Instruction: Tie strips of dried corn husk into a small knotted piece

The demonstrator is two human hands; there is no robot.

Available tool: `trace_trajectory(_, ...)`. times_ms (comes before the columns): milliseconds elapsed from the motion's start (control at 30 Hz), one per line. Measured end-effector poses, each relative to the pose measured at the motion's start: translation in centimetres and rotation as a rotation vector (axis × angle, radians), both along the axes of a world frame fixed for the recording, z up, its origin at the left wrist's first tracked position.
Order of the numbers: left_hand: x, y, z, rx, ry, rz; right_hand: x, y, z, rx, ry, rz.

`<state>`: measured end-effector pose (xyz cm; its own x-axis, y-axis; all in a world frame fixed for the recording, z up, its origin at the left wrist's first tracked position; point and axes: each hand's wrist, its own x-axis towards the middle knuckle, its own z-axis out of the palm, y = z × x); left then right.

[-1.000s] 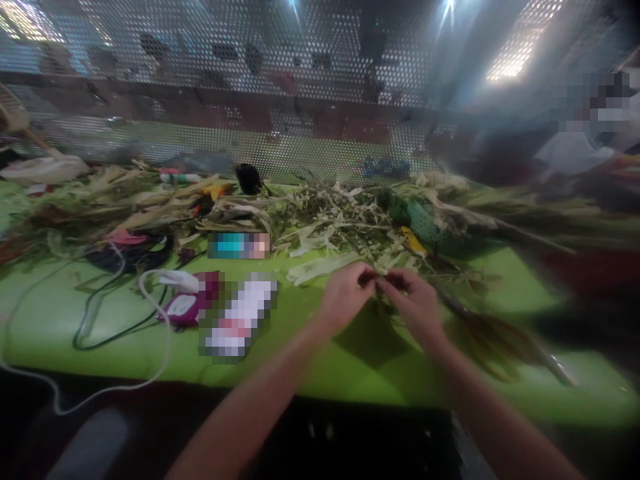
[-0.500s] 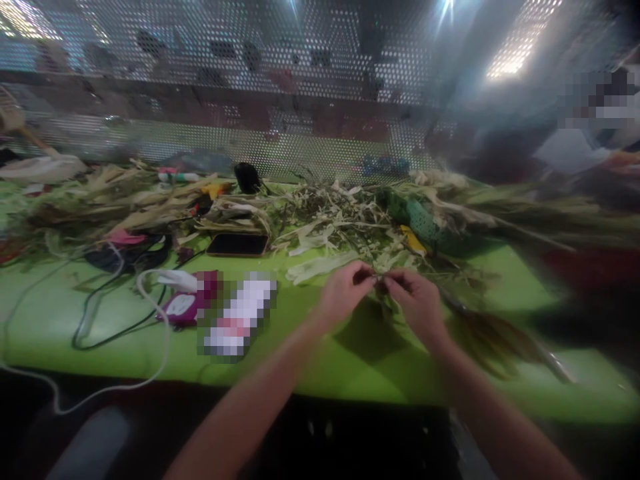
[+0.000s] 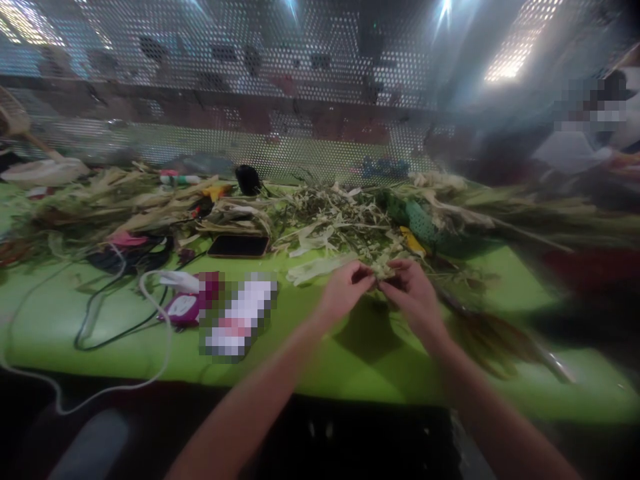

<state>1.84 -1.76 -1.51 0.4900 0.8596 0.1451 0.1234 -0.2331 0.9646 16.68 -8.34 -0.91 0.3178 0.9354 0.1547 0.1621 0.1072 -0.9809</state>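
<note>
My left hand [image 3: 346,288] is closed, its thumb and fingertips pinched together. Opposite it, my right hand [image 3: 414,293] pinches with thumb and bent fingers. Between the fingertips of both is a small pale-green leafy piece [image 3: 383,268], perhaps a plant sprig or shaped husk; blur hides its exact kind. Both hands are raised over the green table [image 3: 300,360], casting a shadow on it. Just beyond my left hand lies a pale strip of dried husk [image 3: 320,268]. A heap of shredded dry plant pieces [image 3: 345,213] spreads behind the hands.
A dark-screened phone [image 3: 238,246], a purple tissue pack [image 3: 183,308] and a white cable [image 3: 167,353] lie to the left. Dried husks [image 3: 120,200] cover the back left. A green perforated basket [image 3: 423,220] stands right of the heap. Another person's hand [image 3: 625,162] shows far right.
The leafy piece has turned from hanging below my fingertips to standing up between them. My right hand's fingers have shifted around it; my left hand stays nearly in place.
</note>
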Motion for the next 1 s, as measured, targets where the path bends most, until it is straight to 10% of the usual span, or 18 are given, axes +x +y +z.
trace_trajectory(300,-1.2,-0.3,1.9,0.321,0.306,-0.04,0.3,0.2,-0.4,-0.026,0.12,0.062)
trace_trajectory(1000,-0.3,0.6,-0.1,-0.007,-0.015,-0.088,0.4,-0.2,-0.1,0.024,-0.135,-0.059)
